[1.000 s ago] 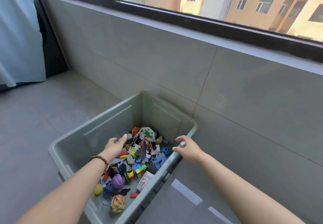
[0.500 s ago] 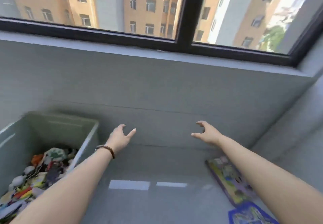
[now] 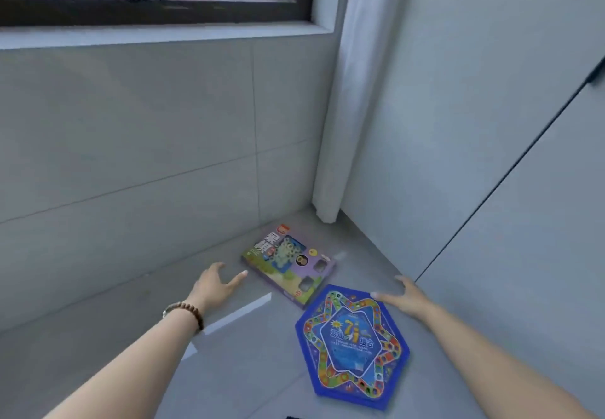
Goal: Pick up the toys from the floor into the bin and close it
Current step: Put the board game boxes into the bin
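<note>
My empty, spread left hand (image 3: 216, 282) and right hand (image 3: 404, 296) flank the purple box (image 3: 288, 263) at the floor's (image 3: 248, 369) corner, seemingly to lift it.

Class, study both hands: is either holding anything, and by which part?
Nothing is held. The left hand and right hand are open, reaching toward the rectangular game box and blue hexagonal box.

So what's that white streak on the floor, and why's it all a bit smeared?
Head view: the white streak is likely window light glaring off the glossy floor; the left hand, right hand and purple box look soft, probably motion blur; the wide lens bows the window frame.
</note>
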A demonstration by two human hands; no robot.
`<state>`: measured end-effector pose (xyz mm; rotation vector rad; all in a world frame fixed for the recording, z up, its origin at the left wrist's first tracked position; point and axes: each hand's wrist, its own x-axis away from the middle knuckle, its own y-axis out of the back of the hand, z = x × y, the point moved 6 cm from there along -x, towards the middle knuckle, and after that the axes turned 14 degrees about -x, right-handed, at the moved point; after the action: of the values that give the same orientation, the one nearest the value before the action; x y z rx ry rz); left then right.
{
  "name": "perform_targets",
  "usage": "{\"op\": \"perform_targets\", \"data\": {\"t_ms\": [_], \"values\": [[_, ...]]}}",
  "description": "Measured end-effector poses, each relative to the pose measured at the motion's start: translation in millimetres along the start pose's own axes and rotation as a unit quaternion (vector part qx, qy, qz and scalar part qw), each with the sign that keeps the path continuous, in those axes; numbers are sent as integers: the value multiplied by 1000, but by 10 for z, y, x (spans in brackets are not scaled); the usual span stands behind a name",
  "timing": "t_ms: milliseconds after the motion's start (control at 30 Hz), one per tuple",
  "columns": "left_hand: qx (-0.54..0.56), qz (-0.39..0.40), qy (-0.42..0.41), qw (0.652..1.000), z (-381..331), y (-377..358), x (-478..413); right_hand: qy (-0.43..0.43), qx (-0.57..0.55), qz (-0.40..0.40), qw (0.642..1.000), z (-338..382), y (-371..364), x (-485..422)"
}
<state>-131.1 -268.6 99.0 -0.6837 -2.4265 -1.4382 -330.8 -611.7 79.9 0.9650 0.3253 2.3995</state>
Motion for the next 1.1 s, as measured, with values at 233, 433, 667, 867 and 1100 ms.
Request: {"op": "perform_targets", "data": {"t_ms": [233, 433, 667, 867, 1100], "values": [[-26, 102, 35, 994, -281, -1229, -365, -74, -110, -14, 991, -1025, -88, -503], [-13, 167, 59, 984, -470, -1950, -631, -149, -196, -29, 969, -1625, -132, -827], [48, 227, 154, 960, -422, -2481, -757, -173, -193, -45, 965, -1887, -231, -1094], [86, 238, 209, 945, -346, -2674, -759, -170, -162, -62, 970, -1868, -316, -1248], [55, 223, 179, 957, -327, -2674, -746, -174, -148, -98, 969, -1836, -274, -1222]]}}
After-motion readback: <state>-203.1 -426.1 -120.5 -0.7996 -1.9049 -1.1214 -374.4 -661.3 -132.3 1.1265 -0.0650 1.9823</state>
